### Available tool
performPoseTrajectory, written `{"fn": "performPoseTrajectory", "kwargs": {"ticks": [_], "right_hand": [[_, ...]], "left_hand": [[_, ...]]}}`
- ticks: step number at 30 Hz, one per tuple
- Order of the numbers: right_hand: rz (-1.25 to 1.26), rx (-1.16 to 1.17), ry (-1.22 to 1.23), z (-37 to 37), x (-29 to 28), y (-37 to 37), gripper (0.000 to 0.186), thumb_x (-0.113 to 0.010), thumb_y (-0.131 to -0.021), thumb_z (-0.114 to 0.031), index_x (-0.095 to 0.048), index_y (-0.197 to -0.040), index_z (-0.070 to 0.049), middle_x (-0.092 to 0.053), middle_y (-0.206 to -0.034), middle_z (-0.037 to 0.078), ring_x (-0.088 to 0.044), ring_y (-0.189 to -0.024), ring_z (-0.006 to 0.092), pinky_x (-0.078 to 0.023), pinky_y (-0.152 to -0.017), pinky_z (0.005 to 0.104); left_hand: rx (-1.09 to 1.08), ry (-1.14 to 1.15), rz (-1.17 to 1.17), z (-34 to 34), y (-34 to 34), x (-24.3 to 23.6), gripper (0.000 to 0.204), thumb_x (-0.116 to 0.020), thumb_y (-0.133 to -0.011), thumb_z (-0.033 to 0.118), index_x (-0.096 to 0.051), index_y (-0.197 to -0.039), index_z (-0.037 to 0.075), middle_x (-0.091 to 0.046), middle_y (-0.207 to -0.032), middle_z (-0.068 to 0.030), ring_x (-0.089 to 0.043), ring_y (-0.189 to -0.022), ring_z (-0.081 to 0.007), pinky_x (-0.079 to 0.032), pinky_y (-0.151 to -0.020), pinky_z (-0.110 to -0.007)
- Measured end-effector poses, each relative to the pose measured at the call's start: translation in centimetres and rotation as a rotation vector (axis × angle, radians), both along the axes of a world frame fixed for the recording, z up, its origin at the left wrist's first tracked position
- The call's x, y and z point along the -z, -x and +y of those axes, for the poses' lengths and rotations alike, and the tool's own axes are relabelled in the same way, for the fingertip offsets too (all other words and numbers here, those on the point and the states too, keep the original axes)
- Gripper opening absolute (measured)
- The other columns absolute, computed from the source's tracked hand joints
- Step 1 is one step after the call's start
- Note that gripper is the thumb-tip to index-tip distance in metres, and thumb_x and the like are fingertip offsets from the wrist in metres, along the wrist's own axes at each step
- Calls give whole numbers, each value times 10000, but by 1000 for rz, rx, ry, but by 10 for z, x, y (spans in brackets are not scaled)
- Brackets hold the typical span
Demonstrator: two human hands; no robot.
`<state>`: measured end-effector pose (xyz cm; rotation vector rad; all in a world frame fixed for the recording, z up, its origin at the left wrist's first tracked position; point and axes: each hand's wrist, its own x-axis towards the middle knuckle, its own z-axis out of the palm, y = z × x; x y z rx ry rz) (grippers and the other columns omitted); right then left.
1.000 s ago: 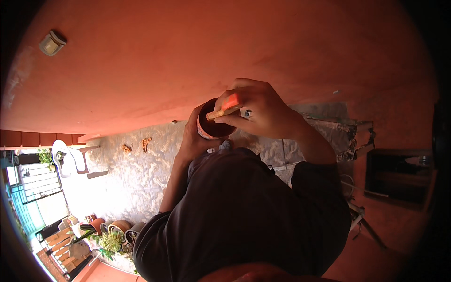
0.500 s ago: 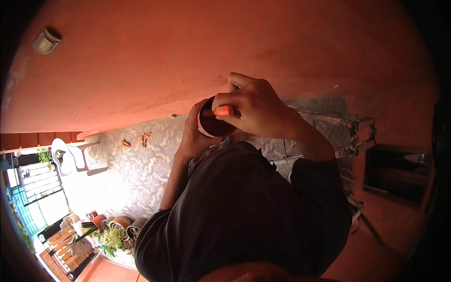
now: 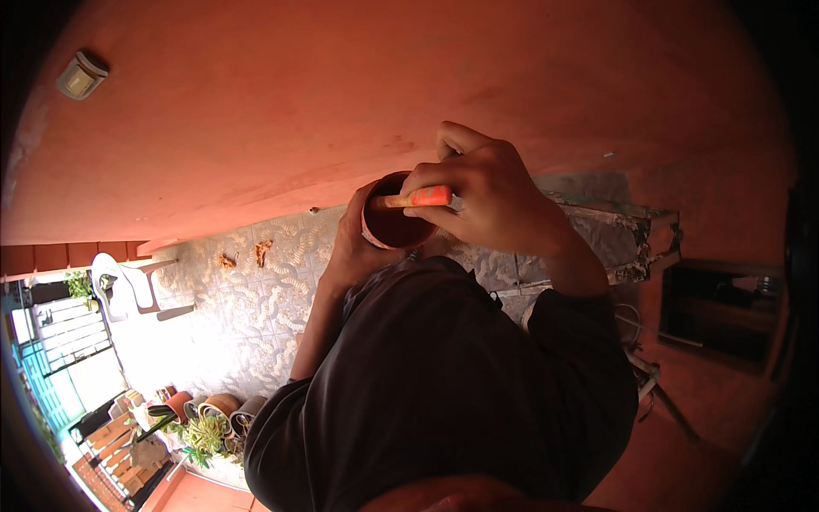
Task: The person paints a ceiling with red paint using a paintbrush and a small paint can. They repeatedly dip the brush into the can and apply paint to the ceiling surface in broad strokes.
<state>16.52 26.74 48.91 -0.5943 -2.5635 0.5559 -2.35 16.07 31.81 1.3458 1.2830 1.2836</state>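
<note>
The fingers (image 3: 444, 198) of the right hand (image 3: 490, 200) are curled together and clamped on an orange brush handle (image 3: 418, 199), which lies across the open mouth of a small round paint container (image 3: 394, 224); the brush head is not visible. The left hand (image 3: 354, 252) wraps the container from its left side and underneath, fingers closed around its wall, holding it in the air just in front of the terracotta-coloured wall (image 3: 341, 111) that fills the upper part of the view. The container interior shows dark red-brown. Both forearms run from the hands back to a dark shirt (image 3: 444, 384) in the lower centre. Below and behind the hands lies a patterned tile floor (image 3: 247, 316), seen from well above. A paint-spattered metal ladder or trestle (image 3: 614, 239) stands just right of the right wrist. On the floor at the far left edge stands a white plastic chair (image 3: 124, 282); near the lower left corner sits a group of potted plants (image 3: 205, 418). A small fixture (image 3: 81, 77) is mounted on the wall at the upper left corner.
</note>
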Motion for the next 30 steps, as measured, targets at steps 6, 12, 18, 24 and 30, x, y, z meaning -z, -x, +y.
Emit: {"fn": "performPoseTrajectory", "kwargs": {"ticks": [6, 12, 18, 24, 30], "right_hand": [[-15, -23, -8, -1, 22, 9, 137, -904, -856, -180, -834, -971, -208, -516, -792, 15, -574, -719, 198, -469, -605, 376], [10, -3, 11, -5, -2, -7, 140, -881, -885, -163, -816, -1007, -186, -627, -820, 24, -626, -781, 216, -512, -658, 396], [178, -48, -134, -13, 6, -8, 340, -888, -763, -30, -785, -1057, -165, -796, -973, -7, -735, -858, 243, -580, -761, 400], [204, -38, -220, -18, 12, -8, 367, -903, -759, -36, -782, -1094, -125, -822, -1085, 9, -800, -952, 252, -604, -807, 389], [197, -72, -242, -26, 8, -6, 325, -889, -822, -77, -788, -1131, -80, -832, -1142, 58, -812, -956, 263, -608, -784, 387]], "left_hand": [[10, 57, 62, 0, 2, -13, 1002, -1049, -719, 187, -533, -1563, 22, -737, -1433, -189, -737, -1327, -301, -608, -1114, -453], [87, 67, -128, 3, 4, -6, 985, -1032, -712, 152, -539, -1555, 28, -729, -1430, -163, -717, -1333, -265, -583, -1134, -437], [108, 67, -193, 4, 9, -5, 982, -1017, -703, 123, -532, -1554, 40, -728, -1409, -133, -705, -1321, -233, -575, -1137, -427], [53, -1, -56, 5, 11, -18, 1001, -1004, -693, 83, -522, -1570, 50, -718, -1405, -132, -698, -1306, -226, -580, -1118, -422], [57, 8, -92, -2, 15, -16, 999, -1006, -706, 82, -515, -1575, 44, -717, -1404, -135, -702, -1299, -234, -584, -1111, -423]]}}
